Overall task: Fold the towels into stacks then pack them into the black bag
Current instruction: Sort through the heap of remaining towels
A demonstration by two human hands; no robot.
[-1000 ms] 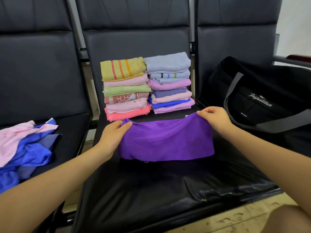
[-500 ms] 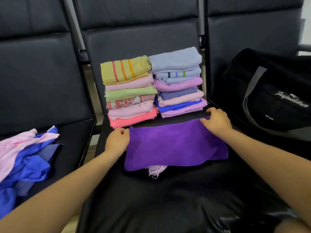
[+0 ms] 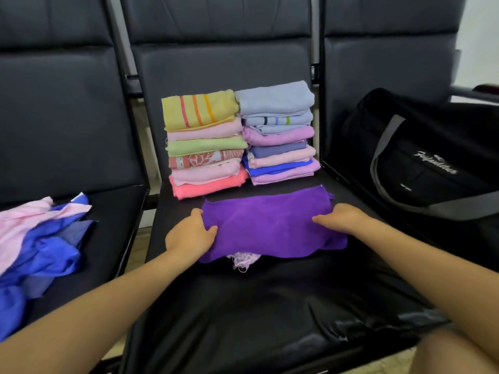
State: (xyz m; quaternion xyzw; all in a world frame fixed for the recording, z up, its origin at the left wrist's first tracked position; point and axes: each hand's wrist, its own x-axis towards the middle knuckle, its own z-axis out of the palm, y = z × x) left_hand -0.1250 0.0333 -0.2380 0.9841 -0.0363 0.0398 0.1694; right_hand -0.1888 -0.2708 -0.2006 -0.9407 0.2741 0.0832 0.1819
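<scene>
Purple folded cloth towel (image 3: 272, 225) flat on black vinyl middle seat (image 3: 243, 306), before two stacks of folded towels (image 3: 240, 139), pressed under relaxed left hand (image 3: 189, 236) and flat right hand (image 3: 340, 218), black fabric bag (image 3: 421, 157) alongside.

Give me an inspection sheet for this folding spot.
Surface: black middle seat, worn and wrinkled at the front.
Job's things: purple towel folded flat on it; two folded stacks behind, left stack and right stack; black bag on the right seat.
Clutter: unfolded pink and blue towels on the left seat; pale frayed threads under the purple towel.
Hands: left hand on the towel's left edge; right hand pressing its right side.
Cables: nothing seen.
Surroundings: row of black chairs, pale wall.
</scene>
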